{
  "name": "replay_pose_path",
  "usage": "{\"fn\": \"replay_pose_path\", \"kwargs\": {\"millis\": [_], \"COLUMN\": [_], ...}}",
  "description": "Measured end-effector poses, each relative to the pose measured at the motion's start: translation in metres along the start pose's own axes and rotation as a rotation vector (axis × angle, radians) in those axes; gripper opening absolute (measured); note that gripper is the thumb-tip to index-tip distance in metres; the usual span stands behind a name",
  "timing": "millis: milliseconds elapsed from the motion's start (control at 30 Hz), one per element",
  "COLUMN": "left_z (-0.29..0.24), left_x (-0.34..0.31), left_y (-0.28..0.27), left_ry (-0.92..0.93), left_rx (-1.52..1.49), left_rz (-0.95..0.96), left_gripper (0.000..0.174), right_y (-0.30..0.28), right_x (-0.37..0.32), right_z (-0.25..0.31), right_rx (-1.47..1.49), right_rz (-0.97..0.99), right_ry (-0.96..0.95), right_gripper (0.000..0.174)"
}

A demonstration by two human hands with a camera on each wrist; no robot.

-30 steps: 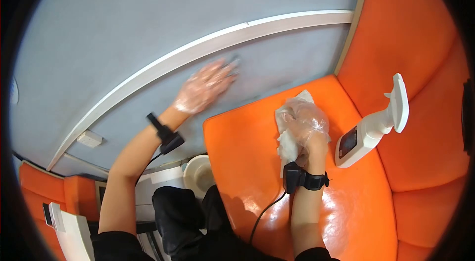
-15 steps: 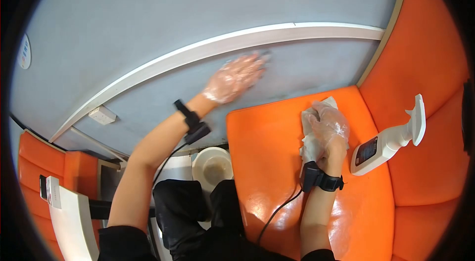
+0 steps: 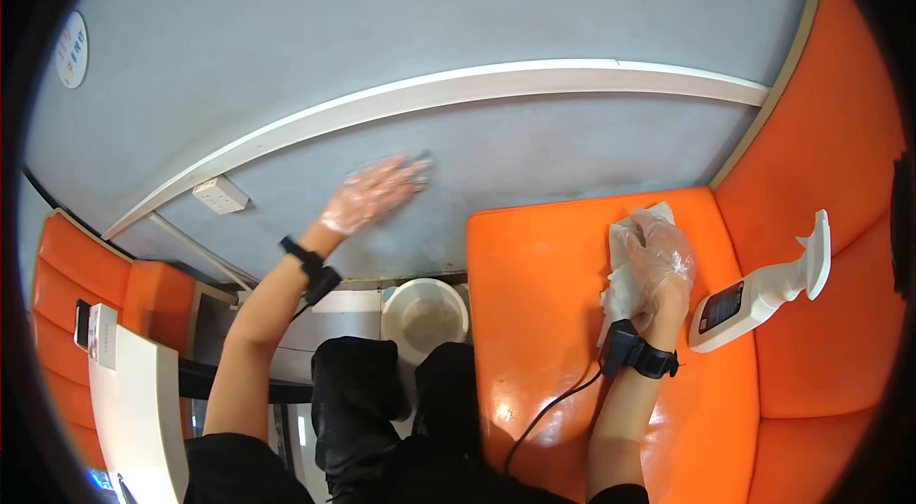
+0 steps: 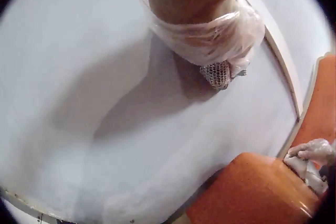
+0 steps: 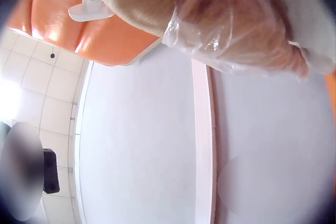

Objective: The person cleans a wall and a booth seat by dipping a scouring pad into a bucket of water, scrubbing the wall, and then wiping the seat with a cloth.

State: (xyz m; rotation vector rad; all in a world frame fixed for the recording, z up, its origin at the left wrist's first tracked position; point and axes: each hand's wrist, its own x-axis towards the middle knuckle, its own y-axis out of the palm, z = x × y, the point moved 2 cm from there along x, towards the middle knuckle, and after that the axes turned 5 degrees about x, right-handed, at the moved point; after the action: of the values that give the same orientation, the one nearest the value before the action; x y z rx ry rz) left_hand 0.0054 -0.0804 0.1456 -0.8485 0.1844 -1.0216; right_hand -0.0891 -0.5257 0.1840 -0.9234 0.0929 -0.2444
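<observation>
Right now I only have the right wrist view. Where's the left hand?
Observer: The left hand, in a clear glove, is at the grey wall, below the white rail.

Operator: Anything under it?

Observer: A piece of coarse mesh shows at its fingers, on the wall side.

Operator: I get just the white top of something. Where's the rest?

Observer: That's the spray bottle; its body is on the orange seat, to the right of the right hand in the head view.
</observation>
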Motion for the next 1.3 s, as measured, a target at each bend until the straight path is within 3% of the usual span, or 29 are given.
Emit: {"fn": "replay_pose_path", "kwargs": {"millis": [133, 233, 433, 567, 633, 667, 733, 800, 967, 1100, 1167, 1200, 1267, 1300], "left_z": [0.025, 0.015, -0.034, -0.059, -0.065, -0.064, -0.059, -0.043, -0.018, -0.037, -0.061, -0.073, -0.086, -0.09], "left_x": [-0.034, 0.005, 0.104, 0.139, 0.144, 0.137, 0.1, 0.041, -0.051, -0.009, 0.029, 0.049, 0.086, 0.093], "left_y": [-0.035, -0.046, -0.021, -0.024, -0.02, -0.019, -0.006, 0.02, 0.034, 0.056, 0.051, 0.047, 0.036, 0.036], "left_ry": [-0.082, -0.091, -0.038, -0.058, 0.003, 0.003, 0.0, 0.168, 0.146, 0.185, 0.063, 0.068, 0.024, 0.032], "left_rx": [0.046, -0.039, -0.244, -0.423, -0.405, -0.408, -0.436, -0.367, -0.187, -0.229, -0.243, -0.254, -0.593, -0.603], "left_rz": [-0.081, -0.064, -0.311, -0.249, -0.277, -0.282, -0.117, -0.063, 0.184, 0.063, -0.139, -0.146, -0.184, -0.191], "left_gripper": [0.041, 0.039, 0.038, 0.038, 0.041, 0.041, 0.045, 0.047, 0.047, 0.048, 0.047, 0.047, 0.048, 0.048], "right_y": [0.002, 0.0, 0.001, 0.005, 0.015, 0.019, 0.022, 0.021, 0.019, 0.021, 0.023, 0.025, 0.029, 0.032], "right_x": [0.001, 0.0, -0.003, -0.01, -0.01, -0.009, -0.01, -0.01, -0.01, -0.009, -0.011, -0.012, -0.013, -0.015], "right_z": [0.007, 0.013, 0.021, 0.043, 0.042, 0.04, 0.036, 0.039, 0.055, 0.062, 0.063, 0.064, 0.066, 0.068], "right_rx": [-0.04, -0.031, -0.132, -0.165, -0.101, -0.106, -0.059, -0.084, -0.19, -0.12, -0.086, -0.122, -0.167, -0.141], "right_rz": [-0.037, -0.045, -0.174, -0.05, -0.049, -0.052, -0.114, -0.137, -0.138, -0.154, -0.141, -0.168, -0.199, -0.188], "right_ry": [-0.055, -0.045, -0.181, -0.132, -0.209, -0.207, -0.302, -0.303, -0.292, -0.396, -0.384, -0.39, -0.386, -0.393], "right_gripper": [0.039, 0.039, 0.037, 0.036, 0.034, 0.034, 0.032, 0.032, 0.031, 0.028, 0.027, 0.027, 0.026, 0.026]}}
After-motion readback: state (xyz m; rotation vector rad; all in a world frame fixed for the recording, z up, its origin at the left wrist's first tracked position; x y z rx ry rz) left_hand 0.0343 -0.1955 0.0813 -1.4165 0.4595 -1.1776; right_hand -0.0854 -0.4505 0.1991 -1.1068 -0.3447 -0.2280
